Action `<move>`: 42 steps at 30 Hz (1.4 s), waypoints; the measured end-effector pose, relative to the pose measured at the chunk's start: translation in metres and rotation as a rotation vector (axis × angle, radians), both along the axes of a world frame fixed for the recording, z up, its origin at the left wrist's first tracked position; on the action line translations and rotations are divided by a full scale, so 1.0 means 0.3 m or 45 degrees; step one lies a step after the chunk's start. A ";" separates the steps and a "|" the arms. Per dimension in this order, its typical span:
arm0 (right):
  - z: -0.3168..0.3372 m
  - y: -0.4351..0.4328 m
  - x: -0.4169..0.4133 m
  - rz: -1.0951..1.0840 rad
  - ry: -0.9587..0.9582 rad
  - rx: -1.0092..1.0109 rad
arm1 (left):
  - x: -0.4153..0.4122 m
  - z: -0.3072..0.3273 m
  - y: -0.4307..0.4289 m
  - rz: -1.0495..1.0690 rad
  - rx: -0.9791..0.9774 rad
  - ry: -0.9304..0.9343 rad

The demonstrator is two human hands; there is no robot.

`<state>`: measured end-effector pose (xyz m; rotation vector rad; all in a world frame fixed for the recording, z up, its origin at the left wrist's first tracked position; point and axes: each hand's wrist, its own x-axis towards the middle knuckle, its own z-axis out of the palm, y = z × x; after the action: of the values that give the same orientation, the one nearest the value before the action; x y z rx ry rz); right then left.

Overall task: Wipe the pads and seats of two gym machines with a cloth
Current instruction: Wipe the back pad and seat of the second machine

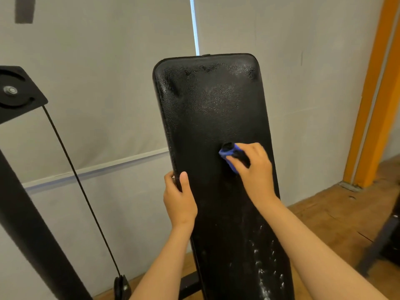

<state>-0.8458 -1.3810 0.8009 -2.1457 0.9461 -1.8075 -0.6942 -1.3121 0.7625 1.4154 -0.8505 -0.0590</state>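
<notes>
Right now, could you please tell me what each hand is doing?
Left hand: closed, gripping the left edge of the black back pad.
Right hand: closed, holding a blue cloth against the pad.

Pad [212, 113] face open above the right hand [255, 169] gripping the cloth [227, 153]; left hand [179, 200] grips its left edge. Leftward, a slanting cable [71, 167] and black frame post [28, 226] obstruct; rightward, open room as far as the orange column [372, 109]
</notes>
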 end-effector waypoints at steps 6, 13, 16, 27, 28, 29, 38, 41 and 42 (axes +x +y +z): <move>-0.192 0.100 0.061 0.074 0.189 -0.016 | 0.001 -0.003 0.000 0.064 0.024 -0.059; -0.267 0.074 0.005 0.137 0.472 -0.139 | -0.002 -0.011 -0.006 0.121 0.040 -0.104; -0.180 0.011 -0.040 0.078 0.263 -0.094 | -0.004 -0.011 -0.005 0.121 0.066 -0.110; -0.225 0.012 -0.054 0.007 0.027 0.113 | -0.008 -0.010 -0.003 0.162 0.103 -0.127; -0.261 0.029 -0.056 0.046 0.099 0.085 | -0.009 -0.010 -0.002 0.167 0.105 -0.127; -0.297 0.043 -0.062 0.081 0.174 0.059 | -0.011 -0.009 -0.002 0.172 0.105 -0.125; -0.238 -0.076 -0.168 0.072 0.290 -0.032 | -0.021 -0.007 -0.008 0.214 0.119 -0.112; -0.164 -0.154 -0.218 -0.001 0.081 -0.002 | -0.025 -0.008 -0.008 0.223 0.118 -0.114; -0.148 -0.174 -0.231 -0.043 0.019 0.024 | -0.028 -0.008 -0.008 0.225 0.116 -0.112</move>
<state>-0.9152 -1.4331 0.7565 -2.1477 1.0047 -1.7924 -0.7026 -1.3145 0.7601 1.5833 -0.7996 0.1014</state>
